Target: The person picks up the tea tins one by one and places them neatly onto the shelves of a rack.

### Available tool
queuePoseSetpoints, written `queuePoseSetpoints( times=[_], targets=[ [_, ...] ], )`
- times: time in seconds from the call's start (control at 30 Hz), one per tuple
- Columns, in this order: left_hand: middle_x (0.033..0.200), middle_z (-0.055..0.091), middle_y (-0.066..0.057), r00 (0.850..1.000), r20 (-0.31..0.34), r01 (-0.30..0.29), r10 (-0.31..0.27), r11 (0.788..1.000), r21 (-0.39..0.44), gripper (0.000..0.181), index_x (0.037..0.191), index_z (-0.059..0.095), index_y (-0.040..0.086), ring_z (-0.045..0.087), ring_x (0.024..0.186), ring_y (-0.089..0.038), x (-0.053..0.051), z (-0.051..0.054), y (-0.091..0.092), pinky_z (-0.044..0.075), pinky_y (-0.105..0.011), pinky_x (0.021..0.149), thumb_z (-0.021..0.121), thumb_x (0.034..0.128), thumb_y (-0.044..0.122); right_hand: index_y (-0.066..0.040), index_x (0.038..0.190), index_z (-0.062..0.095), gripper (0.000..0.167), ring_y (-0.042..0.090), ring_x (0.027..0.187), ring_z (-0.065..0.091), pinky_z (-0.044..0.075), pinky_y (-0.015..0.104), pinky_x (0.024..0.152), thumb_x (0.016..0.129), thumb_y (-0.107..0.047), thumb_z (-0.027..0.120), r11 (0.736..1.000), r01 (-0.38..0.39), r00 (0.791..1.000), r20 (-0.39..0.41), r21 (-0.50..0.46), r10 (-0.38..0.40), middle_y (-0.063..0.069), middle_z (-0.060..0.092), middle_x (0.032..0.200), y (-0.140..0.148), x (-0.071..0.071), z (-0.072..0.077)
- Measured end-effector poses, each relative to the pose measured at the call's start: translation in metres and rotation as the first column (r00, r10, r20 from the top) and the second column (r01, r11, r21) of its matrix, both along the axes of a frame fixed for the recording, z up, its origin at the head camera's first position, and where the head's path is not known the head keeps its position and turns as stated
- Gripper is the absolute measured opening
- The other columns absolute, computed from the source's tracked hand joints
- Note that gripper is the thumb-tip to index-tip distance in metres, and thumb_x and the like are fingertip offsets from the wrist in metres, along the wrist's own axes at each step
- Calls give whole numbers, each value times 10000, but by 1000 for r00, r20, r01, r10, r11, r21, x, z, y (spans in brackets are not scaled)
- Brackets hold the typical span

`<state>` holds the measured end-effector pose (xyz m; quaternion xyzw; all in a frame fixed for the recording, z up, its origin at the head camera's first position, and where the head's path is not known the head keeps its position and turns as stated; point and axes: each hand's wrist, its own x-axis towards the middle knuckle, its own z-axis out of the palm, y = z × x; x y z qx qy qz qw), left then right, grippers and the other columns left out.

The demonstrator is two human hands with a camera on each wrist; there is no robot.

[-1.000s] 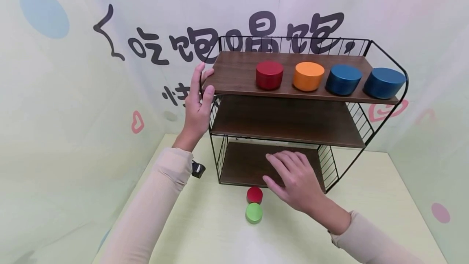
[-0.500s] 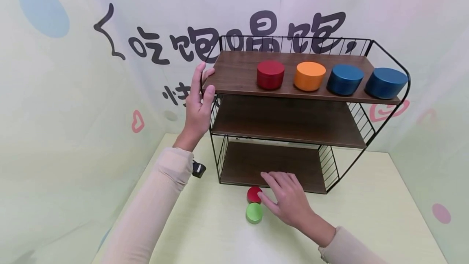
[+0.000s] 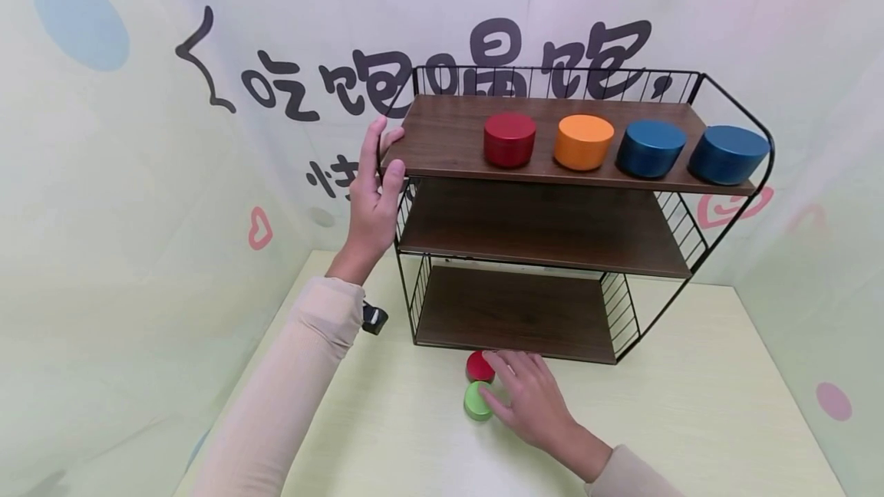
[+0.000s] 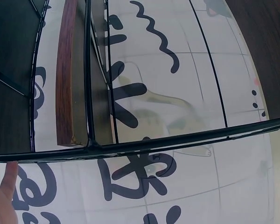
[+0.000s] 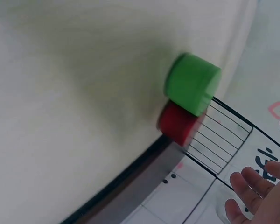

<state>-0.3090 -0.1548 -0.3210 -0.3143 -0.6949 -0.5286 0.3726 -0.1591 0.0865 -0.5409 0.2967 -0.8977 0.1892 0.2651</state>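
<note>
My left hand (image 3: 373, 202) rests on the left end of the shelf rack's top board (image 3: 442, 136), its fingers at the black wire frame. In the left wrist view only a bit of that hand (image 4: 4, 196) shows at the frame. My right hand (image 3: 532, 405) hovers beside a green round tin (image 3: 476, 401) and a red round tin (image 3: 479, 366) on the table, its fingers relaxed and spread. In the right wrist view the green tin (image 5: 193, 84) and red tin (image 5: 177, 122) stand side by side, apart from the hand (image 5: 261, 196).
A red tin (image 3: 509, 140), an orange tin (image 3: 583, 143) and two blue tins (image 3: 651, 149) (image 3: 729, 155) stand on the top board. Below are a middle board (image 3: 545, 225) and a bottom board (image 3: 511, 309). A black object (image 3: 374, 318) lies left of the rack.
My right hand has moved down and left from in front of the bottom board to the green and red tins. The left hand has stayed at the rack.
</note>
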Motion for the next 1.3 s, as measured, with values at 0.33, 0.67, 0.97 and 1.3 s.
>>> queuePoseSetpoints(
  times=[0.33,0.67,0.97,1.3],
  targets=[
    [1400,568,-88,1000,0,-15,15,1000,-10,495,1525,338,97,475,1327,-187,1,0,0,383,-318,1027,452,1044,97,-169,1243,639,521,222,1002,659,505,424,849,807,-417,782,998,26,991,128,60,-33,44,685,1090,-8,10,-24],
    [1404,564,-101,1000,2,-12,12,1000,-15,498,1529,330,96,474,1327,-190,0,-1,0,381,-318,1029,451,1045,98,-155,1241,638,544,201,958,660,500,382,819,797,-433,787,994,16,987,159,105,-33,48,682,1064,-10,12,-43],
    [1403,566,-98,1000,5,-17,17,1000,-10,492,1524,340,89,473,1327,-184,-1,-1,-1,390,-316,1015,449,1044,89,-155,1235,638,550,198,927,655,505,371,801,787,-432,797,992,30,988,145,122,-48,40,668,1056,-9,13,-54],
    [1388,551,-197,999,27,-23,23,1000,-7,492,1494,323,-23,465,1320,-275,10,9,3,386,-303,1011,452,1020,8,-166,1239,631,558,193,925,655,505,358,784,774,-416,809,993,24,991,127,114,-39,31,658,1059,-9,13,-66]
  ],
)
